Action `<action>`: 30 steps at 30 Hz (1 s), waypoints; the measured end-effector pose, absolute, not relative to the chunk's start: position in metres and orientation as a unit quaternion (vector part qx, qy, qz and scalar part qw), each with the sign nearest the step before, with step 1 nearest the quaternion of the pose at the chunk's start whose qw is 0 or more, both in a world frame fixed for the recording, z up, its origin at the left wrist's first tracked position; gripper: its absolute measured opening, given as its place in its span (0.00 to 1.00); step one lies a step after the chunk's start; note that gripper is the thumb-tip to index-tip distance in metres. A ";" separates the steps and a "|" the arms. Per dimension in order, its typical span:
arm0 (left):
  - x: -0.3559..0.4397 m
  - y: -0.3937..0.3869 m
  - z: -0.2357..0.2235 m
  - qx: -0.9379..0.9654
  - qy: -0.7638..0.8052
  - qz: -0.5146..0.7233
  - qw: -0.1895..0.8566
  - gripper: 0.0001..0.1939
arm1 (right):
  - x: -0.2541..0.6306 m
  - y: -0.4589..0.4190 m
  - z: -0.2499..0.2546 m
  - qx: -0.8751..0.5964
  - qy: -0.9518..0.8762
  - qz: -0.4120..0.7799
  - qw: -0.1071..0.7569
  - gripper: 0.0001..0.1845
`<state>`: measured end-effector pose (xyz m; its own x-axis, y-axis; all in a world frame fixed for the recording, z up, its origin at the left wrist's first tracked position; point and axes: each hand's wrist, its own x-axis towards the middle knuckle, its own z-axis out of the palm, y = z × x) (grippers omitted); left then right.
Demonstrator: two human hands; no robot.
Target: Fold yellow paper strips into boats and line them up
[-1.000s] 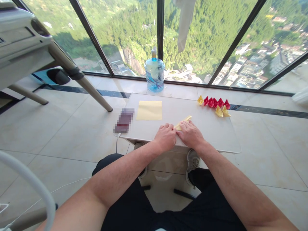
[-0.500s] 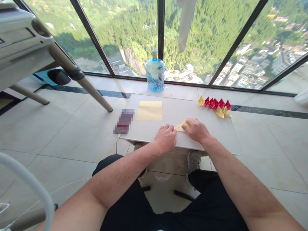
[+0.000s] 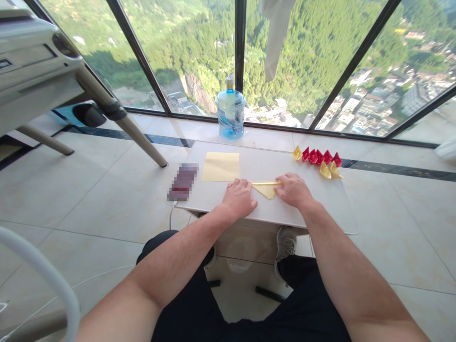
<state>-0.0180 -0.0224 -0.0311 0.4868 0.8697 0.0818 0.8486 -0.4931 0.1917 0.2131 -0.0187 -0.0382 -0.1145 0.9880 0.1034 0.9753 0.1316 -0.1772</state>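
Note:
A small yellow folded paper [image 3: 266,189], triangular with a straight top edge, lies on the low white table [image 3: 320,204] between my hands. My left hand [image 3: 238,198] has its fingers curled and presses the paper's left end. My right hand [image 3: 292,189] pinches the right end of the top edge. A flat yellow sheet [image 3: 221,166] lies just beyond my left hand.
A row of red and yellow folded paper shapes [image 3: 318,159] sits at the table's far right. A phone [image 3: 183,182] with a cable rests at the left edge. A blue water jug [image 3: 230,108] stands by the window. A grey machine's leg [image 3: 117,118] slants at left.
The folded paper has turned from a slanted strip into a triangle with a level top edge. Both hands have shifted slightly away from me, and my right hand has moved to the paper's right end.

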 end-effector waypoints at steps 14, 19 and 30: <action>-0.005 0.000 -0.024 0.881 0.456 0.079 0.098 0.17 | 0.200 -0.018 -0.024 -0.647 -0.754 0.105 0.043 0.13; -0.006 -0.001 -0.025 0.881 0.455 0.100 0.086 0.18 | 0.201 -0.020 -0.025 -0.660 -0.738 0.123 0.065 0.06; 0.005 -0.019 -0.019 0.913 0.361 0.131 0.137 0.29 | 0.197 -0.023 -0.025 -0.728 -0.632 0.206 0.170 0.13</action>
<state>0.0048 -0.0191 -0.0187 0.7054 0.6948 0.1400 0.6230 -0.7020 0.3451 0.1972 -0.0233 -0.0248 0.1167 0.9895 -0.0849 0.8494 -0.1437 -0.5078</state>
